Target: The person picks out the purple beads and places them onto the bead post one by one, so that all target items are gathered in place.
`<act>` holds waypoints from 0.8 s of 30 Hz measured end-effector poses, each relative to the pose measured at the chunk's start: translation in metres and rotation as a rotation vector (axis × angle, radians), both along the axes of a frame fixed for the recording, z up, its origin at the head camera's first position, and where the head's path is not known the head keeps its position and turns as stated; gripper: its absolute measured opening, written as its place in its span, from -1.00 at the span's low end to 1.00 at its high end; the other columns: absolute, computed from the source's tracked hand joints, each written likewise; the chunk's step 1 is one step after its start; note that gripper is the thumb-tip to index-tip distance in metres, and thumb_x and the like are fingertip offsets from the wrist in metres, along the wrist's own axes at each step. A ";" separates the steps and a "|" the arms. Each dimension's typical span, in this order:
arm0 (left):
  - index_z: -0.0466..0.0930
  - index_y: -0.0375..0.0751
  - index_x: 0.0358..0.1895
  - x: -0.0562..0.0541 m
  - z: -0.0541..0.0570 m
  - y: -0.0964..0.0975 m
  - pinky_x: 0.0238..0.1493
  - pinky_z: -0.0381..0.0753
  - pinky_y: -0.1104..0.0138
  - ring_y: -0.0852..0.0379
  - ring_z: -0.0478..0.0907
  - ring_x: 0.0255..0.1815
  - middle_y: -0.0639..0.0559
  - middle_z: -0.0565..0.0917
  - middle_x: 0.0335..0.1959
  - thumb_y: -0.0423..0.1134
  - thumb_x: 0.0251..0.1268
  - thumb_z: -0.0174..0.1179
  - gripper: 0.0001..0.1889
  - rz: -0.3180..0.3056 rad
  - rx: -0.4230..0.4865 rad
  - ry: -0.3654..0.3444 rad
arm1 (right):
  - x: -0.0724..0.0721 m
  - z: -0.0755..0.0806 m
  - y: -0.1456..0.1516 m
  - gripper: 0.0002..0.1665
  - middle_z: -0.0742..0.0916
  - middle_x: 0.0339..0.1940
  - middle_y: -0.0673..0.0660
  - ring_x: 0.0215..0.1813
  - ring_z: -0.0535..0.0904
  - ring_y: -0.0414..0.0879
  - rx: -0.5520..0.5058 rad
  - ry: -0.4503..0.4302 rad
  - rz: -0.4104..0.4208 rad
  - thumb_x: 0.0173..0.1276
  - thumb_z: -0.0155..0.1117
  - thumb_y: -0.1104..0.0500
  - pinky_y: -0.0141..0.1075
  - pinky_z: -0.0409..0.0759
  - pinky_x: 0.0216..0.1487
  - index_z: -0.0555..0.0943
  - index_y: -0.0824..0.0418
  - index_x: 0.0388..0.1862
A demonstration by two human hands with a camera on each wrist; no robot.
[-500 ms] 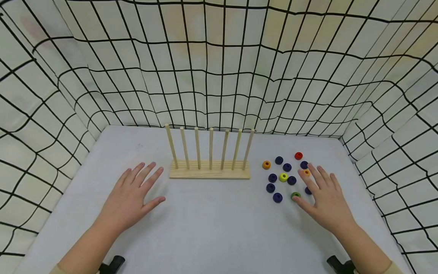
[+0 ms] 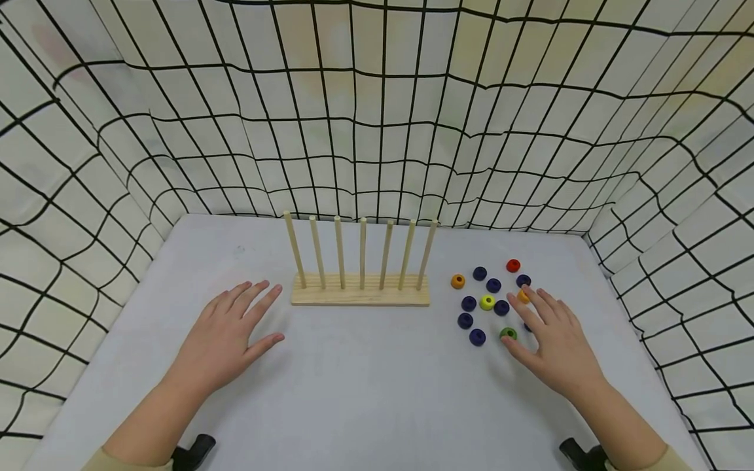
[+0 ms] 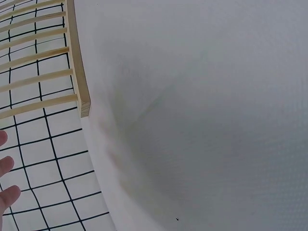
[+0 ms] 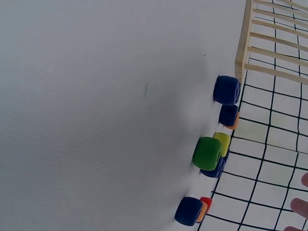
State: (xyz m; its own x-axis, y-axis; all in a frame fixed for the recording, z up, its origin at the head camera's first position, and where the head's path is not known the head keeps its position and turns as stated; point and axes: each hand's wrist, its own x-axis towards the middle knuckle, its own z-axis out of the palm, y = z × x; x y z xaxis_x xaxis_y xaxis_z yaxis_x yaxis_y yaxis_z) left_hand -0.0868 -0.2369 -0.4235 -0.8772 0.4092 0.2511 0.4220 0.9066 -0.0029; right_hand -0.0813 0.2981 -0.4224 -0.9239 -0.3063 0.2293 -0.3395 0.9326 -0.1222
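Note:
My left hand hovers palm down over the white table, fingers spread, to the left of a wooden peg stand. It holds nothing. The peg stand has a flat base with several upright light-wood pegs, all bare. On the right, my right hand hangs over the near right part of a group of round beads, fingers extended and holding nothing. Its thumb overlaps a green bead in the head view. An orange bead and a dark blue one are partly hidden by its fingers. Both wrist views show fingertips only at the edge.
Several dark blue beads lie scattered right of the stand, with a yellow bead, another orange bead and a red bead. Black netting over white walls encloses the table at the back and sides.
The right hand's fingers have drawn slightly to the left and bent a little, covering more of the orange bead. The left hand has barely moved; stand and beads lie as before.

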 end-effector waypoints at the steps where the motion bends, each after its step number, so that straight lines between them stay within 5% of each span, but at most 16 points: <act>1: 0.14 0.00 0.56 0.000 0.000 0.000 0.33 0.18 -0.14 -0.23 0.19 0.43 -0.15 0.30 0.44 0.40 0.35 -0.02 -0.16 0.000 0.001 0.002 | 0.000 -0.001 0.000 -0.10 0.34 0.50 0.22 0.52 0.11 0.21 -0.003 -0.002 0.001 0.27 0.34 -0.23 0.14 -0.10 0.49 0.29 -0.06 0.54; 14: 0.18 -0.04 0.54 -0.008 -0.003 -0.002 0.17 0.36 -0.16 -0.21 0.37 0.28 -0.18 0.44 0.25 0.26 0.34 0.14 -0.19 0.022 0.065 -0.013 | 0.002 -0.006 -0.004 -0.28 0.54 0.31 0.22 0.31 0.40 0.22 -0.010 -0.048 0.004 0.23 0.40 -0.13 0.23 0.34 0.22 0.53 0.07 0.35; 24: 0.10 -0.04 0.57 -0.017 -0.006 -0.002 0.20 0.32 -0.20 -0.29 0.38 0.26 -0.27 0.46 0.25 0.18 0.38 0.16 -0.19 0.063 0.127 -0.120 | 0.003 -0.011 -0.007 -0.32 0.65 0.14 0.18 0.22 0.50 0.19 -0.037 -0.164 -0.054 0.26 0.36 -0.26 0.15 0.49 0.13 0.60 0.05 0.26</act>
State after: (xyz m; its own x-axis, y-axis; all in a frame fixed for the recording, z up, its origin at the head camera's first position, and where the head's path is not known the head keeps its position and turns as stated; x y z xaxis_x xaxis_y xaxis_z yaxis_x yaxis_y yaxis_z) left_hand -0.1035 -0.2389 -0.4290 -0.9271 0.3238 0.1891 0.3544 0.9213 0.1601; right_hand -0.0782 0.2906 -0.4337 -0.9646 -0.2495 0.0848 -0.2620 0.9426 -0.2068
